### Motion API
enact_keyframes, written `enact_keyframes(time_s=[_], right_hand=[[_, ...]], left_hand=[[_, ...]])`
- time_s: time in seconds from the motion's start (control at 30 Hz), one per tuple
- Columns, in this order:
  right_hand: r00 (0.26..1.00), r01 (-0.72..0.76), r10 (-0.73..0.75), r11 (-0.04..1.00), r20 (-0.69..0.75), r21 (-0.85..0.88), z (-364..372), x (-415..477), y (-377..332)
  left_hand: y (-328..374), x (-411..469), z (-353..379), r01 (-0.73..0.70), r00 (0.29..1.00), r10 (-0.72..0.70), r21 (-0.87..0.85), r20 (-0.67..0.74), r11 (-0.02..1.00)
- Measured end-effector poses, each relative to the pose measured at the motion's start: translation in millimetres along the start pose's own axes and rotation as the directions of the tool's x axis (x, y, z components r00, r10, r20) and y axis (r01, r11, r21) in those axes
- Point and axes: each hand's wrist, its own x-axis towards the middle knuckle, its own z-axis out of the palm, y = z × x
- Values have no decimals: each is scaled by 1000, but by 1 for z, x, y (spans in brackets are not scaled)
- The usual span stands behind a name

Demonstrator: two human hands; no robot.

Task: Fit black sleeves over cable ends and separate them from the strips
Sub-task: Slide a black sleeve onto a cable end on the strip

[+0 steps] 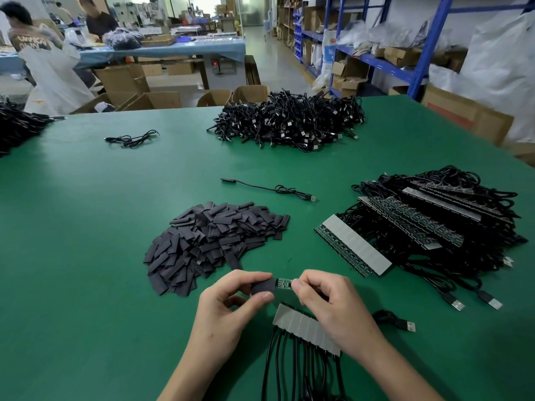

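Green table (86,227) bears sleeve pile (214,244), cable heaps (289,123), strips (351,244).

Green desk (115,212) in a workshop. On the floor beyond its far edge, open cardboard boxes (153,99). To the right, blue shelves (376,63) stacked with cartons, and big white bags (498,70). Far left, two people (100,20) seated at a blue-covered table (173,50).

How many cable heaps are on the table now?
3 heaps: one far centre, one at the left edge, one on the right under strips. More may lie out of frame.
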Motion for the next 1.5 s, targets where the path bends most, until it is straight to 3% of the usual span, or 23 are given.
enact_keyframes(time_s=[1.5], right_hand=[[999, 31, -31, 999, 17, -22, 1, 2, 3]], left_hand=[[6, 0, 0, -40, 999, 41, 15, -10, 999]])
